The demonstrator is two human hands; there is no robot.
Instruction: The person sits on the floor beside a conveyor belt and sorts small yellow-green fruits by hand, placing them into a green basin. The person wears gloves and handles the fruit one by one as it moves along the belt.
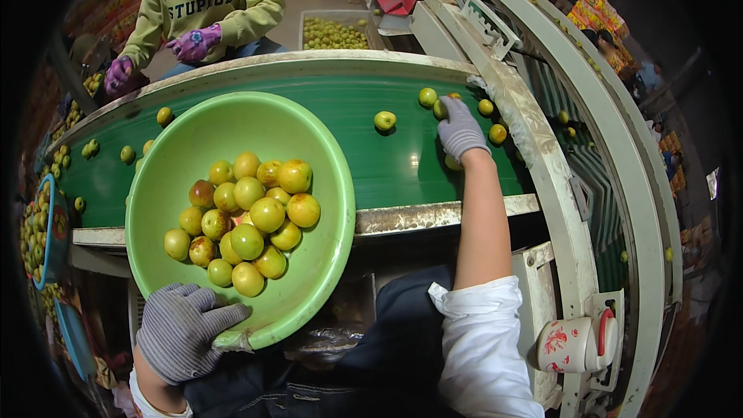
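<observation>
My left hand (183, 325), in a grey knit glove, grips the near rim of a light green plastic basin (325, 151). The basin is tilted towards me, its far side over the belt. Inside lies a heap of yellow-green, jujube-like fruits (248, 241), some with brownish-red patches. My right hand (461, 128), also gloved, reaches to the right end of a green conveyor belt (371, 157). Its fingers are at a yellow-green fruit (439, 109) and partly cover it and its neighbour. Another fruit (385, 121) lies apart on the belt to the left.
Across the belt sits a person in purple gloves (197, 43). A crate of fruits (335, 32) stands behind it. A pale metal conveyor frame (540, 145) curves along the right, with a white-and-red lidded jug (572, 343) beside it. A blue-rimmed basket (55, 232) of fruits is at far left.
</observation>
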